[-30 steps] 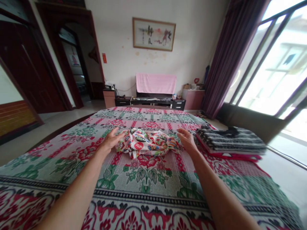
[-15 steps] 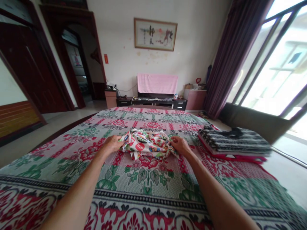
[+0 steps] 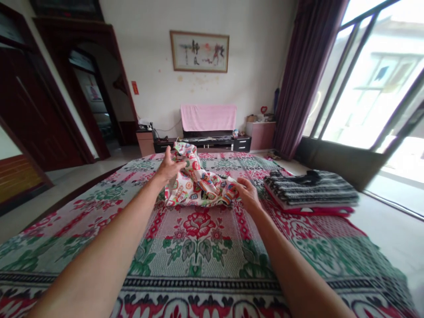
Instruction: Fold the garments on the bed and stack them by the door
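Observation:
A crumpled garment with a bright cartoon print (image 3: pixel 198 183) lies on the bed's flowered cover (image 3: pixel 198 247). My left hand (image 3: pixel 169 167) pinches the garment's left edge and holds it raised above the bed. My right hand (image 3: pixel 245 192) grips the garment's right end low, close to the cover. The cloth hangs slanted between the two hands.
A folded stack of black-and-white striped clothes on a red piece (image 3: pixel 311 191) lies on the bed to the right. Beyond the bed stand a low dark cabinet with a pink cloth (image 3: pixel 208 117), a doorway (image 3: pixel 89 101) at left and a big window (image 3: pixel 374 88) at right.
Both hands closed on the printed garment's ends. My left hand then lifted its side up off the bed while my right hand stayed low.

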Demonstrator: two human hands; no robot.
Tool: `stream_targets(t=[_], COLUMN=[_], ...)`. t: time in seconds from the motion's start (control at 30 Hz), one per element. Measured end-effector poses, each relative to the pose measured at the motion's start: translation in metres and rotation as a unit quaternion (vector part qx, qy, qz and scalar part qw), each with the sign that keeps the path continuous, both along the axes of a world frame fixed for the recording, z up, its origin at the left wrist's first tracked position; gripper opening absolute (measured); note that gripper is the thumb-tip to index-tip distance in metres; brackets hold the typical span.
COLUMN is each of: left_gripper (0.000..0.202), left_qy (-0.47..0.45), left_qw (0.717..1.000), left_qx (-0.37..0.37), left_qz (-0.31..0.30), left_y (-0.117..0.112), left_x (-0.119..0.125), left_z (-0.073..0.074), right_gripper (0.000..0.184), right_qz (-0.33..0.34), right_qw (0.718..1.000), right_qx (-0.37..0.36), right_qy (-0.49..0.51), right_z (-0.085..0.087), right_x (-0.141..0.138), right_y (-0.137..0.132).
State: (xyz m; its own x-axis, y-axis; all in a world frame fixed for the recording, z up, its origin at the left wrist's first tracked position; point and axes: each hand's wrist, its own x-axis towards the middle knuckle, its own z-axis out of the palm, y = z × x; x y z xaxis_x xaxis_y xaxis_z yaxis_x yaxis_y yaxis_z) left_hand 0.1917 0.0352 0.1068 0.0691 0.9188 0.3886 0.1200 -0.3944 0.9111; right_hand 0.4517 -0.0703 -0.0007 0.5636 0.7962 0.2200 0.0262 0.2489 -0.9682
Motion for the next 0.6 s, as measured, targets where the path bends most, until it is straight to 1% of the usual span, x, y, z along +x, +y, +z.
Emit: stream_targets(t=[0.03, 0.07, 0.1, 0.2, 0.23, 0.3, 0.37, 0.43, 0.5, 0.53, 0.6], left_gripper=[0.086, 0.082, 0.074, 0.040, 0.035, 0.032, 0.035, 0.043, 0.049, 0.048, 0.039], left_qy=[0.049, 0.102, 0.157, 0.322, 0.363, 0.418, 0.449, 0.445, 0.422, 0.412, 0.398], left_qw=[0.998, 0.992, 0.983, 0.943, 0.927, 0.903, 0.889, 0.890, 0.897, 0.900, 0.906], left_qx=[0.020, 0.032, 0.034, 0.002, -0.003, -0.002, 0.015, 0.030, 0.057, 0.071, 0.083], left_qz=[0.034, 0.067, 0.085, 0.086, 0.091, 0.104, 0.086, 0.098, 0.117, 0.120, 0.114], left_y=[-0.001, -0.003, -0.005, -0.011, -0.012, -0.014, -0.015, -0.015, -0.015, -0.016, -0.018], left_x=[-0.002, -0.006, -0.012, -0.034, -0.041, -0.053, -0.062, -0.066, -0.065, -0.064, -0.061], left_z=[-0.006, -0.015, -0.026, -0.063, -0.076, -0.101, -0.121, -0.134, -0.142, -0.144, -0.145], right_gripper=[0.044, 0.043, 0.041, 0.030, 0.026, 0.020, 0.016, 0.015, 0.017, 0.018, 0.023], right_qz=[-0.014, -0.029, -0.046, -0.092, -0.094, -0.068, -0.028, 0.003, 0.029, 0.040, 0.061], right_qw=[1.000, 0.998, 0.995, 0.972, 0.961, 0.944, 0.931, 0.919, 0.906, 0.899, 0.886], right_qx=[-0.008, -0.013, -0.014, -0.004, 0.005, 0.032, 0.061, 0.077, 0.081, 0.079, 0.071], right_qy=[-0.024, -0.053, -0.088, -0.217, -0.258, -0.321, -0.359, -0.387, -0.415, -0.429, -0.453], right_z=[-0.004, -0.009, -0.014, -0.024, -0.025, -0.026, -0.026, -0.028, -0.031, -0.033, -0.036], right_x=[0.003, 0.005, 0.006, 0.006, 0.005, 0.001, -0.002, -0.005, -0.006, -0.005, -0.004], right_y=[0.000, 0.001, 0.001, -0.001, -0.002, -0.005, -0.008, -0.008, -0.006, -0.005, -0.004])
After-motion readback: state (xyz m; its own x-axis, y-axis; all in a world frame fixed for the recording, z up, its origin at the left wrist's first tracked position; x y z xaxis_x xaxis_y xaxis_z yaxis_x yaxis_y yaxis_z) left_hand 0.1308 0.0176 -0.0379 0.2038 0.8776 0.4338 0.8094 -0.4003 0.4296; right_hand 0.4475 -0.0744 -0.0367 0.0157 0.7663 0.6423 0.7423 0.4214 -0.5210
